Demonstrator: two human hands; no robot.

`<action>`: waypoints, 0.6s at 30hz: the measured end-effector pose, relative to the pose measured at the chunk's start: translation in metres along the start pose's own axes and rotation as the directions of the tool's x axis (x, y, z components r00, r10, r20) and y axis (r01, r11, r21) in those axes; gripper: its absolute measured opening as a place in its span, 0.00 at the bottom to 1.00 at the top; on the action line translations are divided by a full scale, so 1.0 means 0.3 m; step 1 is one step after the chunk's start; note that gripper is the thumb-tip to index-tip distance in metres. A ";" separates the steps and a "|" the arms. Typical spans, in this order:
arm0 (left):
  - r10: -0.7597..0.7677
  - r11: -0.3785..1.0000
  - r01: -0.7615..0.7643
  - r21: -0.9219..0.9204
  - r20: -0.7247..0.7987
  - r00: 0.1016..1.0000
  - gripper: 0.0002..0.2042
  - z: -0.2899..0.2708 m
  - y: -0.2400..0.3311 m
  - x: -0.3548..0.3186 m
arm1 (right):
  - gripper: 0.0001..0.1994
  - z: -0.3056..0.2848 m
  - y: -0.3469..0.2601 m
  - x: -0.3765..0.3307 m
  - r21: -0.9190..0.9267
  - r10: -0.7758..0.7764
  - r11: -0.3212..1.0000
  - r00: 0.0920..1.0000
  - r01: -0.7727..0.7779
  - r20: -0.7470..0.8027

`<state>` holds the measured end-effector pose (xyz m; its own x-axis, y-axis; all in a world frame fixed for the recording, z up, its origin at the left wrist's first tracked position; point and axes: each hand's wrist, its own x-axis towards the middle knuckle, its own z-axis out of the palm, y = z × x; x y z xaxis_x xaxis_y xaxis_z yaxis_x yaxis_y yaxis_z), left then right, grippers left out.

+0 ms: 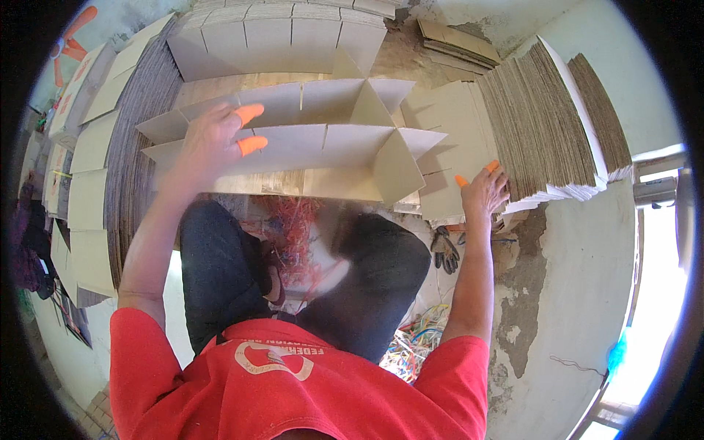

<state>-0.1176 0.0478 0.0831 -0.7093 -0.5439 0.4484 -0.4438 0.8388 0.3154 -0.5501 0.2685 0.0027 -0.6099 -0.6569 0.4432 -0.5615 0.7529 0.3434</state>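
A partly assembled cardboard divider stands on the work surface in front of me, with two long slotted strips running side to side and short cross pieces at their ends. My left hand, slightly blurred, is over the left part of the strips. Its thumb and a finger wear orange finger covers and are spread apart with nothing visible between them. Farther right, my right hand rests at the near edge of a stack of cardboard pieces, its orange-tipped fingers apart. Flat cardboard lies beside that hand.
Slotted strips stand in a row at the back. Tall cardboard stacks line the left side. Below the work surface are my knees, red plastic strands, a dark glove and coloured strands. An orange fan is at far left.
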 end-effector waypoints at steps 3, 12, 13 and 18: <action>-0.160 0.987 0.158 0.030 0.068 0.985 0.22 -0.003 0.028 -0.061 | 0.27 0.016 0.039 0.020 0.036 -0.002 0.999 0.997 -0.001 0.077; -0.014 1.000 0.014 0.005 -0.083 0.996 0.20 0.037 -0.015 -0.076 | 0.12 -0.130 0.189 0.175 0.532 0.273 0.817 0.962 -0.225 -0.013; 0.008 1.000 -0.006 0.027 -0.071 0.997 0.20 0.048 -0.017 -0.068 | 0.14 -0.226 0.171 0.184 0.599 0.273 0.786 0.956 -0.155 -0.111; 0.009 1.000 -0.008 0.016 -0.006 1.000 0.19 0.131 -0.014 -0.033 | 0.29 -0.588 0.065 0.240 0.948 0.093 0.147 0.950 0.284 -0.299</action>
<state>-0.1303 0.0508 0.0445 -0.7098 -0.5369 0.4560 -0.4467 0.8436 0.2981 -0.5063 0.2427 0.1874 -0.4645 -0.5423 0.7002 -0.7854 -0.1130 -0.6086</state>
